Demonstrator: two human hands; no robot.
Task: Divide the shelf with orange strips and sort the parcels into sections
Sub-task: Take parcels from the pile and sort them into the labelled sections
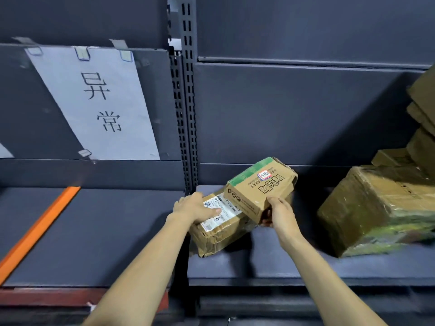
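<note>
Fingers of our right hand (279,214) curl under the near end of the dented brown cardboard box with a green band (260,185), pinching its torn lower flap; that box is tilted, its near end raised and resting partly on the second parcel. Fingers of our left hand (195,208) lie spread and flat over the white shipping label of the flattened brown cardboard parcel (217,225), thumb along the label's edge, pressing more than gripping. Both parcels sit at the left end of the dark grey right-hand shelf board (270,262), close to its front edge and beside the perforated upright (188,114).

Risks, as we judge them: the torn flap could give way under the pinch and let the banded box drop; the lower parcel, held only by pressure, could slide off the front edge.

Both forearms reach forward and converge, wrists roughly level. A long orange strip (37,231) lies diagonally on the left-hand shelf board, well apart from the parcels. A large tape-wrapped brown carton (381,208) stands towards the right end of the right-hand board.
</note>
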